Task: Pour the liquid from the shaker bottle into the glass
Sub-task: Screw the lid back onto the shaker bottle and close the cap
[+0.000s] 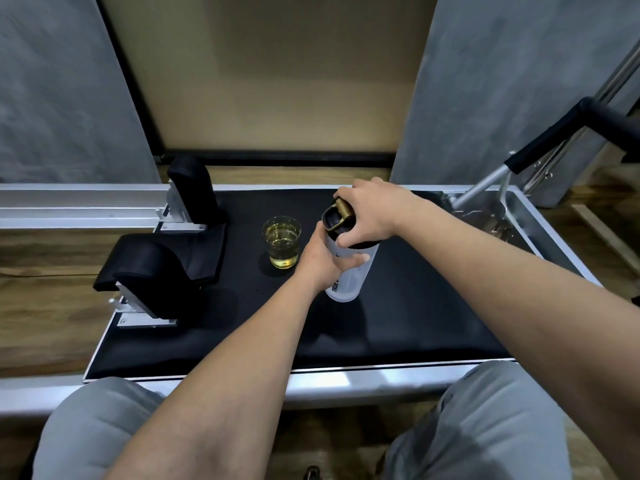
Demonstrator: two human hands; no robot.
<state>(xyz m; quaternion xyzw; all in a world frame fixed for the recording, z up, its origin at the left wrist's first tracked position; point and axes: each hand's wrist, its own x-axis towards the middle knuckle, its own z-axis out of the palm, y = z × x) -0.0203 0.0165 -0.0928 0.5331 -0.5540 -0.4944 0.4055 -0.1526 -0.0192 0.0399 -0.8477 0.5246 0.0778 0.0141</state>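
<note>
A frosted white shaker bottle (353, 278) with a black lid (334, 221) and a gold flip cap stands upright on the black padded platform (415, 306). My left hand (322, 261) grips the bottle's body from the left. My right hand (370, 213) is curled over the lid from above, fingers around its rim and on the gold cap. A clear glass (281, 242) stands just left of the bottle, about half full of yellow liquid. The bottle looks empty through its frosted wall.
Two black padded shoulder rests (152, 271) (194, 185) on metal brackets stand at the left of the platform. Silver rails (76, 206) run off to the left. A padded foot bar (554, 133) rises at the right. My knees (104, 427) sit at the near edge.
</note>
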